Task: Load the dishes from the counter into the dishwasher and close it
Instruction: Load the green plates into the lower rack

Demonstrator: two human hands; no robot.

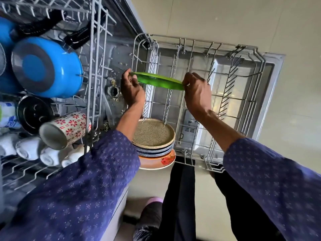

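Over one lower rack (225, 70), two hands, left hand (132, 89) and right hand (197, 92), pinch one green plate (156, 80)

No legible text or labels.

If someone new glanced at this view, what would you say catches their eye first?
Probably the green plate, held edge-on by the left hand and right hand above the mostly bare lower rack. Next, the bright blue pot lying on its side in the upper rack at left, with a red-flowered mug below it. A stack of plates stands at the lower rack's near edge.
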